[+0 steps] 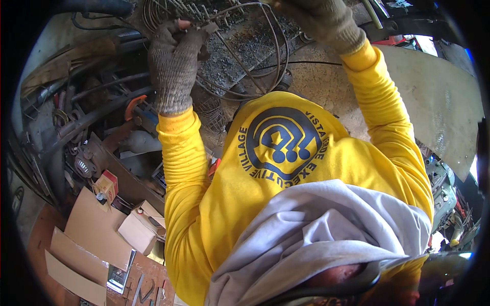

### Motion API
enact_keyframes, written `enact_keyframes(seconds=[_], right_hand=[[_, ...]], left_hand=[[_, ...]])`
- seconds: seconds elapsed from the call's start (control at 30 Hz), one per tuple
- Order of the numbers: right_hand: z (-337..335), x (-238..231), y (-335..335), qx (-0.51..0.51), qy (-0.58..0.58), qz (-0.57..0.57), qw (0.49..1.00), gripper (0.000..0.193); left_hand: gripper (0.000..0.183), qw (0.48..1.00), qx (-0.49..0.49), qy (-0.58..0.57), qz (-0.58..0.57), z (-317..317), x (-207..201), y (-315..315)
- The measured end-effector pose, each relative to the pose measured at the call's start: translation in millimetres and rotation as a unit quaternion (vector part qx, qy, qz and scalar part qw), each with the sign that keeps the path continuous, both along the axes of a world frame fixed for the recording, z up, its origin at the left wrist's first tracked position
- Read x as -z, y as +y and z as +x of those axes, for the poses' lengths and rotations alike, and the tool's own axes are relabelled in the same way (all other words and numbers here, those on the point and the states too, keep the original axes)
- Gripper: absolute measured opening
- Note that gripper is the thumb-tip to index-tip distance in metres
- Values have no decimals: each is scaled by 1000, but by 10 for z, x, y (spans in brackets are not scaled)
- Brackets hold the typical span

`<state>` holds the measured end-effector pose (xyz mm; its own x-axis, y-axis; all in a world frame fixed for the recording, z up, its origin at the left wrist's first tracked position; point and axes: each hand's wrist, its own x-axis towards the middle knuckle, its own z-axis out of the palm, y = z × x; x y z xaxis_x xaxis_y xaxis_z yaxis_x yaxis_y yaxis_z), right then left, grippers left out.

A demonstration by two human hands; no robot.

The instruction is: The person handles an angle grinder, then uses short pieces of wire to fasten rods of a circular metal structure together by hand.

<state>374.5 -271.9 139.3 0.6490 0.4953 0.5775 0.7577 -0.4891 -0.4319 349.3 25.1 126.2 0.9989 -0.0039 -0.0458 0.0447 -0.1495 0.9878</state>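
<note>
Left hand in brown knitted glove (176, 66): grip pinching thin, looped grey metal wire (278, 53) between both hands, presumably steadying its spring. Right hand, gloved alike (326, 25): grip cropped, cannot tell.

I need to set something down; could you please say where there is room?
Bare room shows on the pale panel right of your right sleeve, and on floor between that sleeve and the wire. Cardboard and metal clutter crowd the left.
</note>
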Motion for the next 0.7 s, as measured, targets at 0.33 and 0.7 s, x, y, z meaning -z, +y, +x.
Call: enact_keyframes(seconds=[0.33,0.7], right_hand=[[-398,179,216,20,153,62,986,23],[-297,57,464,-44,127,8,991,28]], left_hand=[[24,999,-4,-30,-36,-152,152,66],[24,999,-27,-22,18,-148,150,31]])
